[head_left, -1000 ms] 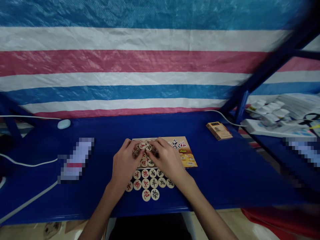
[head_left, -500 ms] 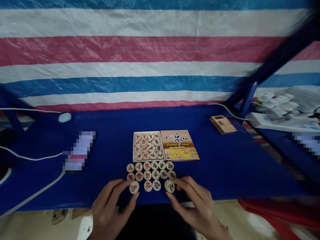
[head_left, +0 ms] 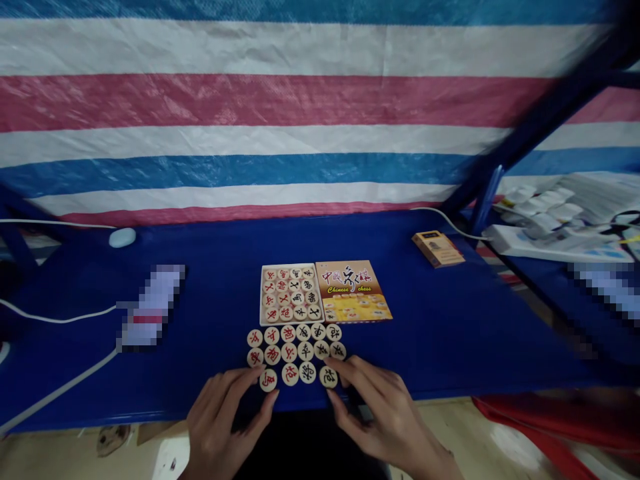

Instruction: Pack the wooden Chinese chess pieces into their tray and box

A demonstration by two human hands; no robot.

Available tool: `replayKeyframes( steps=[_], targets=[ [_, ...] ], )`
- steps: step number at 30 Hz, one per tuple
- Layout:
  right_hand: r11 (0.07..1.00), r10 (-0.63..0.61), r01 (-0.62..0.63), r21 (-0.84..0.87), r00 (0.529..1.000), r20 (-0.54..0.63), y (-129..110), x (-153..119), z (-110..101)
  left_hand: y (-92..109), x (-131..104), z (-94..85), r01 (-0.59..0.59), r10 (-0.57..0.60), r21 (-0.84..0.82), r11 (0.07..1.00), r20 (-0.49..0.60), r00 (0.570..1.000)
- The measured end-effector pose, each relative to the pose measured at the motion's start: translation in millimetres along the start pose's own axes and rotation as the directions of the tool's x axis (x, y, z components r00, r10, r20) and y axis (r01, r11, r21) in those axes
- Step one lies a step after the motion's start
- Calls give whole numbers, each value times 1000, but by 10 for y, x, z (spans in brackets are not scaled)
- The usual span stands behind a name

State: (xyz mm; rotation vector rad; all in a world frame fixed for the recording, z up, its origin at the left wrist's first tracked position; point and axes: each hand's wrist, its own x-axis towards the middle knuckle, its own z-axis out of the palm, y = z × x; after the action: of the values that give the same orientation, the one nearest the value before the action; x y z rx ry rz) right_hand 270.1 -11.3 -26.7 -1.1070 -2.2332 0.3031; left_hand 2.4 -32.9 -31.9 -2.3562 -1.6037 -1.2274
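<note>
At the near edge of the blue table (head_left: 425, 353), both hands are closed in a light pinch on round game pieces. The left hand (head_left: 225, 413) grips the red-marked disc (head_left: 269, 380) between thumb and fingertip, thumb on the near right of its rim, finger on the far left. The right hand (head_left: 383, 407) pinches the black-marked disc (head_left: 329, 377) the same way, finger at the far rim and thumb at the near one. Both discs lie flat side to the table, marked faces up; being round, they show no long axis. Whether another piece sits beneath either is unclear.

Between them lie a red disc (head_left: 290, 374) and a black disc (head_left: 307, 372), close together. Just beyond, loose pieces (head_left: 289, 352) form two rows of six, their long axis running left to right, red marks toward the left and black toward the right; the characters turn various ways.

Behind these rows, the open tray (head_left: 261, 293) holds four rows of four pieces, faces up. Against its right side lies the printed lid (head_left: 357, 307), its lettering reading upright from the near side. A small tan box (head_left: 438, 249) lies at a slant toward the far right, and a pixelated device (head_left: 153, 307) slants at left.
</note>
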Motion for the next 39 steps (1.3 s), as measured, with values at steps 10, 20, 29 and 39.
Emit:
replayKeyframes(
  steps=[10, 20, 29, 39],
  targets=[
    [997, -6, 10, 79, 999, -52, -34, 69, 47, 1, -5, 56, -3, 3, 9, 1000, 7, 1000],
    [975, 76, -49, 219, 990, -115, -29, 31, -20, 36, 140, -144, 297, -297, -104, 949, 19, 955],
    [993, -35, 53, 108, 986, -162, 267, 1194, -238, -486, 1334, 74, 68, -64, -154, 986, 30, 997],
    [983, -122, 138, -125, 984, 130, 622, 1471, -16, -709, 1508, 413, -18, 43, -161, 987, 153, 987]
  ],
)
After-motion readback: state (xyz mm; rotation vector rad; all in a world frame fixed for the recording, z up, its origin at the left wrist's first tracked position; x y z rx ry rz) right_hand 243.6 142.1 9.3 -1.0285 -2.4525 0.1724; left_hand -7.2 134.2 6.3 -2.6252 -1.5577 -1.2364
